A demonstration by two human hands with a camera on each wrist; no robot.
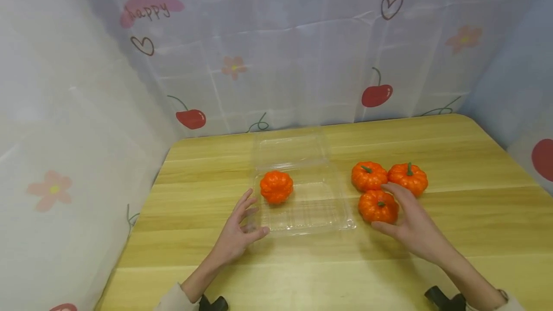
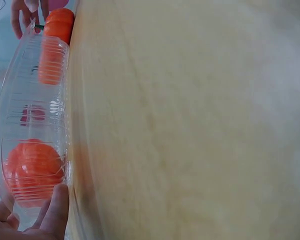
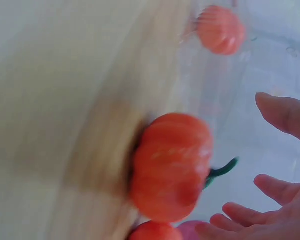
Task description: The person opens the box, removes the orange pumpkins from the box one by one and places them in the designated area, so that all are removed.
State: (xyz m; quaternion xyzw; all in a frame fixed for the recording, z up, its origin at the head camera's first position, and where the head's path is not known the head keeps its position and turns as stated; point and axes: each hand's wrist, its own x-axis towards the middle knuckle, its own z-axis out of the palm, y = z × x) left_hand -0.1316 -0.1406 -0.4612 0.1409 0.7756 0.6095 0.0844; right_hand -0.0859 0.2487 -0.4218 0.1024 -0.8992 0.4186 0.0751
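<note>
A clear plastic clamshell box lies with its lid folded back on the table. Inside its left part sits one small orange pumpkin, its stem not visible. At the box's front left corner is my left hand, thumb and fingers spread; whether they touch the plastic is hard to tell. My right hand hovers around the nearest pumpkin of a group of three, thumb and fingers apart. In the right wrist view a gap shows between the fingers and that green-stemmed pumpkin.
Behind the nearest pumpkin stand two more, a left pumpkin and a right pumpkin, close together to the right of the box. The wooden table ends at a patterned curtain behind, with more curtain at both sides.
</note>
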